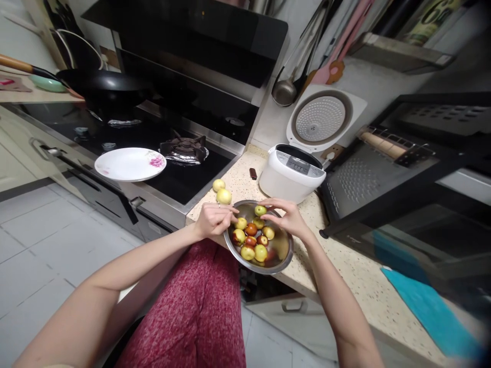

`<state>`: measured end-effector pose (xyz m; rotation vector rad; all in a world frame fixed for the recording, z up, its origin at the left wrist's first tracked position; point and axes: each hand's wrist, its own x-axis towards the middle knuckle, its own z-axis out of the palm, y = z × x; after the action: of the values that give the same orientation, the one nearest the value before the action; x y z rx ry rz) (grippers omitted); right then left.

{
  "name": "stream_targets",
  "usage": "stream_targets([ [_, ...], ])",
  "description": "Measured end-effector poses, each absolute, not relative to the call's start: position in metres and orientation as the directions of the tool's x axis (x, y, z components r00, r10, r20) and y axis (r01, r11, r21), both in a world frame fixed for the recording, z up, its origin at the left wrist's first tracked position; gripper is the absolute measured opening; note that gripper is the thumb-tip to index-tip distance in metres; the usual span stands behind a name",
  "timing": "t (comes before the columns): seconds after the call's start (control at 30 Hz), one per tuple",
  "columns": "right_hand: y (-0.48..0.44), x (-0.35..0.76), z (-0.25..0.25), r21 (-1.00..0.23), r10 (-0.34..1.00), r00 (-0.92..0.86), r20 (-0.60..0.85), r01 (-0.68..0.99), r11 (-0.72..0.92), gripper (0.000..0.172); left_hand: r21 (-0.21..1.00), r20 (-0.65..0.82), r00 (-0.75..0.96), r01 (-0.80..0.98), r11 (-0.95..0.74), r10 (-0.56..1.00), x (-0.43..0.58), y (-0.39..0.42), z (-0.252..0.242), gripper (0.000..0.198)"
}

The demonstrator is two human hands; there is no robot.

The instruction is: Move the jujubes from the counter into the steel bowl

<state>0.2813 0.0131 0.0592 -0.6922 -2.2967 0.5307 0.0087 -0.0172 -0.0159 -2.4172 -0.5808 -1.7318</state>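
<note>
A metal bowl (287, 255) sits at the counter's front edge, holding several yellow-green and red-brown jujubes (261, 253). Between the thumb and fingers of my right hand (286, 217) is a green jujube (260, 210), raised over the bowl's far side. My left hand (215, 220) is curled at the bowl's left rim, thumb and fingertips drawn together; whatever they may pinch is too small or hidden to make out. Just beyond that hand, two pale yellow-green fruits (223, 196) rest on the counter beside the stove.
A white rice cooker (291, 176) stands behind the bowl with its lid raised. Near it lies a small dark brown object (253, 174). On the stove are a flowered white plate (128, 166) and a black wok (103, 84). A black oven-like appliance (383, 204) occupies the right.
</note>
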Motion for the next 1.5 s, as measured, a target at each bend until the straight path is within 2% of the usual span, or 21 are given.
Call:
stream_targets([
  [0.27,0.003,0.291,0.055,-0.618,0.538,-0.766,0.352,0.241,0.748,0.031,0.131,0.912,0.318,0.375,-0.918,0.260,0.005,-0.020,-0.011,0.041],
  [0.57,0.004,0.295,0.062,-0.677,0.490,-0.845,0.214,0.234,0.698,0.028,0.110,0.905,0.340,0.395,-0.912,0.257,0.003,-0.021,-0.008,0.041],
  [0.77,0.002,0.292,0.061,-0.635,0.534,-0.809,0.247,0.281,0.719,0.028,0.112,0.914,0.324,0.376,-0.920,0.244,0.004,-0.020,-0.009,0.041],
  [1.2,0.007,0.292,0.057,-0.659,0.457,-0.849,0.266,0.187,0.729,0.034,0.140,0.915,0.305,0.372,-0.917,0.264,0.004,-0.018,-0.014,0.041],
  [1.5,0.009,0.290,0.051,-0.646,0.455,-0.852,0.258,0.198,0.737,0.036,0.169,0.907,0.306,0.366,-0.915,0.290,0.003,-0.020,-0.012,0.040],
])
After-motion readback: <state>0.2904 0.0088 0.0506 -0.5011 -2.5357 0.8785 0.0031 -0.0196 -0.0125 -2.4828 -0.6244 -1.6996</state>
